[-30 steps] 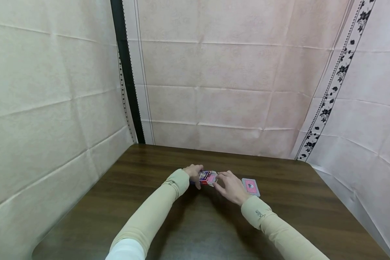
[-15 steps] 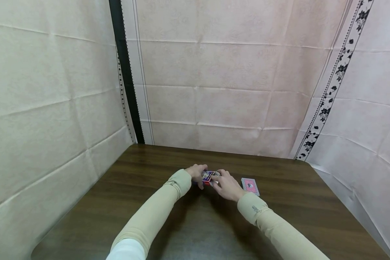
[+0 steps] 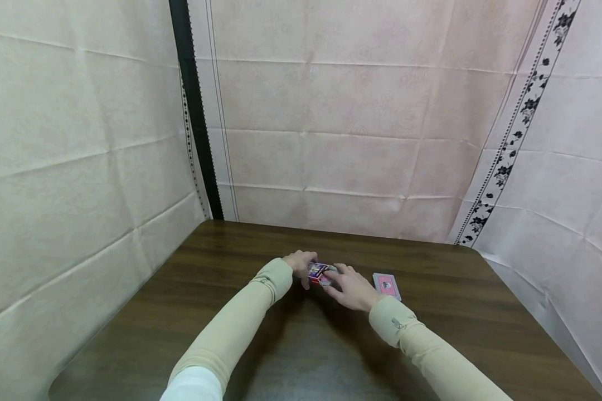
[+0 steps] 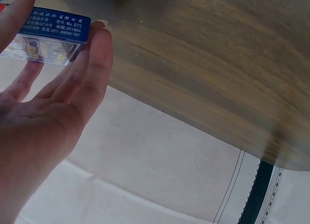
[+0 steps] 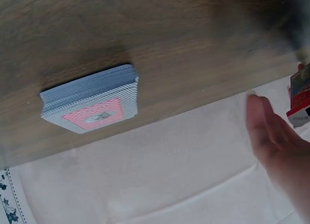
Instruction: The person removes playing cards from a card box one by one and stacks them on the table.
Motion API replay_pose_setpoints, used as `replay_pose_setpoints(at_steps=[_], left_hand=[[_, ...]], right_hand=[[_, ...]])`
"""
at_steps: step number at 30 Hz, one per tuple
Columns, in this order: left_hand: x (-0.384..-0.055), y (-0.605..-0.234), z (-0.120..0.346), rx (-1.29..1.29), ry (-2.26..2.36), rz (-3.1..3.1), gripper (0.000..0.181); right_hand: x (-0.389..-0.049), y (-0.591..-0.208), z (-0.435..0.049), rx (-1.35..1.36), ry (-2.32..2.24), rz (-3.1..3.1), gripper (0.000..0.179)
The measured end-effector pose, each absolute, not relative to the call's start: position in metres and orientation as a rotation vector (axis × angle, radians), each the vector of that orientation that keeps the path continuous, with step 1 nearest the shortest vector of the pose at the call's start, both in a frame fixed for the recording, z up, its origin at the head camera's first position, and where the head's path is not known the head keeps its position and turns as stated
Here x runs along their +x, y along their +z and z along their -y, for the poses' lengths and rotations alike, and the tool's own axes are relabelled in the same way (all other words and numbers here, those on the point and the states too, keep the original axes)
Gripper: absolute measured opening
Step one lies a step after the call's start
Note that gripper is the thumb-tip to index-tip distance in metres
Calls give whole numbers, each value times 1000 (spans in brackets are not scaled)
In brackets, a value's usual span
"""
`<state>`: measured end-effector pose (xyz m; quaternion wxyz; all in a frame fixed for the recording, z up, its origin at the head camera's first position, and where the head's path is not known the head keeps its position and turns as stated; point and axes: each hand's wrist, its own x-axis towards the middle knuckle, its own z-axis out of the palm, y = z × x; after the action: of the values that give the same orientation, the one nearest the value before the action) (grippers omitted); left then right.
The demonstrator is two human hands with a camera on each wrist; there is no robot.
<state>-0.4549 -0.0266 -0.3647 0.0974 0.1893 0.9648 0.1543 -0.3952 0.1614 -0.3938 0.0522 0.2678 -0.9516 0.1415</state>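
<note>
My left hand (image 3: 299,264) grips a small blue-and-red playing card box (image 3: 316,272), thumb on its near side and fingers on the far side. The left wrist view shows the dark blue side of the box with white print, held between thumb and fingers of the left hand (image 4: 63,108). A pink patterned card back shows at the box's right end. Over that end lies my right hand (image 3: 351,287), its fingers extended and thumb spread near the front corner. In the right wrist view the right hand (image 5: 276,141) is blurred, with the box (image 5: 301,96) at the frame's edge.
A squared stack of playing cards (image 3: 387,285), pink-and-grey backs up, lies on the brown wooden table (image 3: 221,267) just right of the right hand. Behind the table hangs pale cloth (image 3: 331,156), with more cloth at both sides.
The right hand has moved left onto the box's right end, covering part of the pink card back seen before. The left hand and box have shifted only slightly; the card stack stays put.
</note>
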Motion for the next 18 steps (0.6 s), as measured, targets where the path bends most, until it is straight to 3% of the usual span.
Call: replay_pose_setpoints(at_steps=[12, 18], left_hand=[[-455, -365, 31, 520, 445, -2863, 67], [-458, -367, 36, 496, 499, -2856, 65]], right_hand=[[-395, -386, -165, 826, 437, 2748, 31], [-396, -382, -176, 836, 373, 2731, 41]])
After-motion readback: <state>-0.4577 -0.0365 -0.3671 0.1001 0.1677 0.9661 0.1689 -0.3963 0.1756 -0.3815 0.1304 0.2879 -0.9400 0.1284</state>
